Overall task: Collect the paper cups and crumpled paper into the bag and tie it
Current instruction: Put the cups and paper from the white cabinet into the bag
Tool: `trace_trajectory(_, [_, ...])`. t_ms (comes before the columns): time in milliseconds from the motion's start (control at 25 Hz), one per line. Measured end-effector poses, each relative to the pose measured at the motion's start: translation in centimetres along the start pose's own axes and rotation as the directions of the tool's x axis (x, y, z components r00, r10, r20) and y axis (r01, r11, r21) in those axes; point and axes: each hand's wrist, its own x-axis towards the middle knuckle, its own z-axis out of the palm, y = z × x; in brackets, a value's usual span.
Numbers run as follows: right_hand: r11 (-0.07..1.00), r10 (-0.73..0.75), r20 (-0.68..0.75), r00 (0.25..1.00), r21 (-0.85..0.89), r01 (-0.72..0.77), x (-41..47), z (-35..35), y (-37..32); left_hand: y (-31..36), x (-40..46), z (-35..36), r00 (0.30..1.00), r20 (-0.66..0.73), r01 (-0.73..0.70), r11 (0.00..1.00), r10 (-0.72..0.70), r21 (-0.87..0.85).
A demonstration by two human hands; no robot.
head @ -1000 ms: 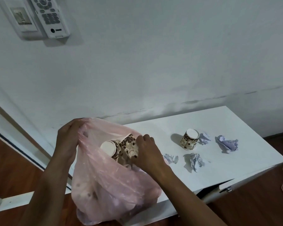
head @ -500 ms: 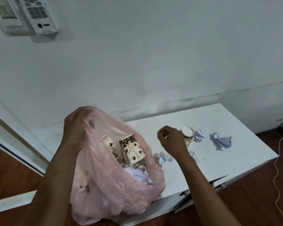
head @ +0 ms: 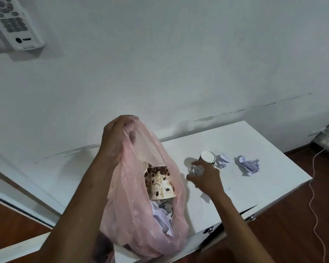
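The left hand [head: 114, 141] is clenched round the gathered rim of the pink plastic bag [head: 133, 211], holding its mouth up and open above the near edge of the white desk [head: 254, 183], while the right hand [head: 201, 176] has its fingers curled round a wad of crumpled paper [head: 195, 169] just right of the bag. Inside the bag a printed paper cup [head: 160, 182] lies tilted on top of more crumpled sheets; at least one other cup seems to sit behind it, though the film hides most of it. Still out on the desk are one paper cup on its side [head: 208, 157], a small paper ball [head: 222, 160] touching it, and a larger paper ball [head: 247, 165] a little further right. All of this should weigh next to nothing: the paper balls are soft and will take a loose pinch anywhere, and the cup is thin-walled and easily crushed, so a light hold round its body or rim is best. The bag is limp and probably slippery (it keeps its shape only where the left hand lifts it), so the rim is the place to hold, and later to knot. The bag's belly overhangs the desk's front edge, and the larger ball lies near the right-hand end; a careless sweep could send it to the floor. Between bag and leftovers the desk gives open room for reaching.
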Motion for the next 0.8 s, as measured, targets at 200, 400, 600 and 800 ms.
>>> trace_trajectory(200, [0.927,-0.183,-0.200,0.963,0.292,0.237,-4.8,-3.3,-6.8,-0.4,1.1,-2.0,1.000,-0.030,0.001,0.928,0.011,0.373])
trace_trajectory(400, [0.812,-0.535,-0.036,0.844,0.253,0.526,-8.3,2.6,-11.5,1.0,0.2,-5.7,0.998,0.059,-0.048,0.838,0.019,0.544])
trace_trajectory(600, [0.833,-0.506,0.274,0.818,-0.090,0.545,-6.6,8.9,-13.4,1.0,-2.6,-6.6,0.985,0.162,-0.131,0.836,0.051,0.533])
trace_trajectory(800, [0.767,-0.617,0.271,0.739,-0.001,0.641,-7.0,5.9,-11.6,-0.4,-3.3,-7.6,0.983,0.102,-0.182,0.842,0.151,0.508])
